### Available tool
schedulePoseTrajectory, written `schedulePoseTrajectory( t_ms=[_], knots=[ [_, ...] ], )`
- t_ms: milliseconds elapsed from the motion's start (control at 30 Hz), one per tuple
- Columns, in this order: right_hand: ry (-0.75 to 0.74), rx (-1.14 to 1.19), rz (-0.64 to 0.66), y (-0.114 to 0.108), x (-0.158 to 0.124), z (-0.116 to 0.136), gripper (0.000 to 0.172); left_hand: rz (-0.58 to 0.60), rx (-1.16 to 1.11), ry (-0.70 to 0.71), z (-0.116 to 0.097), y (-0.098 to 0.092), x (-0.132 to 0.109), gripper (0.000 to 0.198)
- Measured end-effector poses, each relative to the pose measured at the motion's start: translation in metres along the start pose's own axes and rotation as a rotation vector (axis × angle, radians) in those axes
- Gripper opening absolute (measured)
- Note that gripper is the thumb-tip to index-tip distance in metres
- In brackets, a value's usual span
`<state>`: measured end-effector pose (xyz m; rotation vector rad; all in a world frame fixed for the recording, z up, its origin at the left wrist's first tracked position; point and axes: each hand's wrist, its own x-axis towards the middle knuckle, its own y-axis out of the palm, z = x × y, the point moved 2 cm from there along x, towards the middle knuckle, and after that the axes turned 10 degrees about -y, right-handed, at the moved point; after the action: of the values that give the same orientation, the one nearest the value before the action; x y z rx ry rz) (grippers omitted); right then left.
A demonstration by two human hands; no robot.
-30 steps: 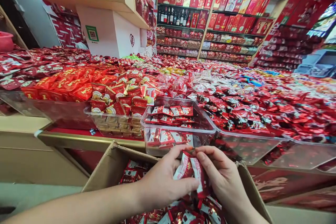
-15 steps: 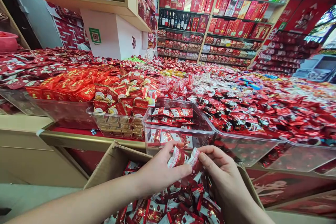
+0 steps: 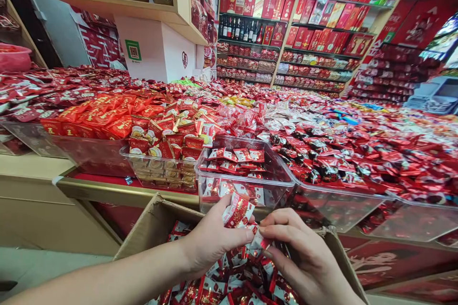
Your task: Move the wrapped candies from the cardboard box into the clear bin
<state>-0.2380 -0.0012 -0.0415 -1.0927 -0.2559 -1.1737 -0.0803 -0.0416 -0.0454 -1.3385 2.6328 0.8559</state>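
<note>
My left hand (image 3: 223, 231) is closed on a red and white candy packet (image 3: 239, 210), which stands up between the thumb and fingers. Another small packet (image 3: 258, 240), white and red, is pinched by my right hand (image 3: 295, 248) right beside the left thumb. Both hands are above an open cardboard box (image 3: 143, 228) full of loose red and white packets (image 3: 214, 288). Just beyond the hands, a clear plastic bin (image 3: 246, 178) holds similar packets lying in rows, with bare space at its right side.
Left of that bin stands a clear bin of durian-labelled packets (image 3: 166, 145), then orange-red packets (image 3: 96, 114). Dark red wrapped sweets (image 3: 332, 162) are heaped to the right. Shelves with bottles and red boxes (image 3: 265, 5) line the back wall.
The packet in my left hand has turned to show its red face. My right hand has come slightly lower, and its packet is now lower against the left thumb.
</note>
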Motion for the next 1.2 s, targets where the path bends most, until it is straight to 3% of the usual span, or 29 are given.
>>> schedulePoseTrajectory(
  t_ms=[100, 200, 433, 533, 600, 667, 733, 800, 867, 1000, 1133, 1200],
  knots=[
    [-0.106, -0.176, -0.012, -0.003, 0.005, 0.005, 0.018, -0.096, 0.068, 0.102, -0.003, 0.0, -0.003, 0.053],
    [-0.173, -0.3, -0.047, -0.006, 0.004, 0.008, 0.019, -0.127, 0.096, 0.181, -0.009, 0.001, -0.009, 0.061],
    [-0.364, -0.432, -0.162, -0.005, -0.003, 0.011, 0.023, -0.066, 0.073, 0.251, -0.015, 0.005, -0.018, 0.057],
    [-0.413, -0.434, -0.133, -0.005, -0.004, 0.011, 0.021, -0.035, -0.011, 0.257, -0.012, 0.003, -0.017, 0.052],
    [-0.395, -0.408, -0.147, -0.003, -0.005, 0.01, 0.021, -0.044, -0.062, 0.245, -0.008, 0.001, -0.015, 0.041],
    [-0.296, -0.352, -0.274, -0.003, -0.008, 0.009, 0.02, -0.094, -0.041, 0.218, -0.004, -0.002, -0.013, 0.031],
    [-0.163, -0.318, -0.446, -0.007, -0.008, 0.007, 0.017, -0.131, 0.018, 0.174, 0.0, -0.002, -0.011, 0.031],
    [-0.093, -0.358, -0.508, -0.014, 0.0, 0.007, 0.015, -0.128, 0.06, 0.119, 0.004, -0.001, -0.008, 0.036],
    [-0.102, -0.447, -0.407, -0.023, 0.021, 0.005, 0.013, -0.105, 0.083, 0.072, 0.006, 0.001, -0.006, 0.04],
    [-0.214, -0.609, -0.061, -0.029, 0.092, -0.014, 0.005, -0.09, 0.108, 0.035, 0.009, 0.003, -0.002, 0.042],
    [-0.077, -0.769, 0.395, -0.006, 0.153, -0.06, 0.003, -0.094, 0.121, 0.031, 0.01, 0.003, 0.0, 0.042],
    [-0.044, -0.814, 0.537, 0.008, 0.168, -0.081, 0.004, -0.091, 0.106, 0.029, 0.01, 0.003, 0.0, 0.044]
  ],
)
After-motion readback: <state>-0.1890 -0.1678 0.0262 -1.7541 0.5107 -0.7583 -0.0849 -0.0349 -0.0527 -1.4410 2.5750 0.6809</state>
